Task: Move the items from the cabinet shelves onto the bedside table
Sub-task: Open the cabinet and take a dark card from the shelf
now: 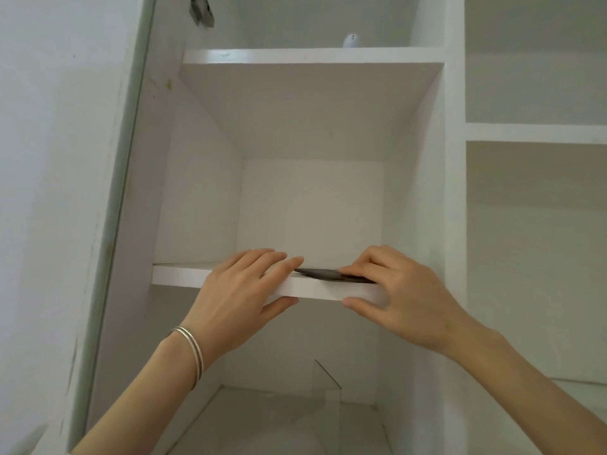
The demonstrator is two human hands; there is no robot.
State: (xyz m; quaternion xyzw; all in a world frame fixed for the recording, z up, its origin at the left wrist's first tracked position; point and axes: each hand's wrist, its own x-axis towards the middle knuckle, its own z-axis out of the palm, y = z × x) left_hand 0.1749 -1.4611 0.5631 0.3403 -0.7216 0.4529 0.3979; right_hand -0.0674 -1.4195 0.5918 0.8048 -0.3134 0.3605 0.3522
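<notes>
A thin, flat dark item (331,275) lies at the front edge of the middle cabinet shelf (177,274). My left hand (241,295) lies over the shelf edge with straight fingers, their tips touching the item's left end and the thumb under the shelf board. My right hand (391,290) has its fingers curled down onto the item's right end, with its thumb against the underside of the shelf front. Much of the item is hidden behind the shelf edge and my fingers.
A small white egg-shaped object (350,41) stands on the upper shelf. A clear acrylic stand (325,389) stands upright on the lower shelf. The open cabinet door (108,192) is at the left, and another column of white shelves (535,133) is at the right.
</notes>
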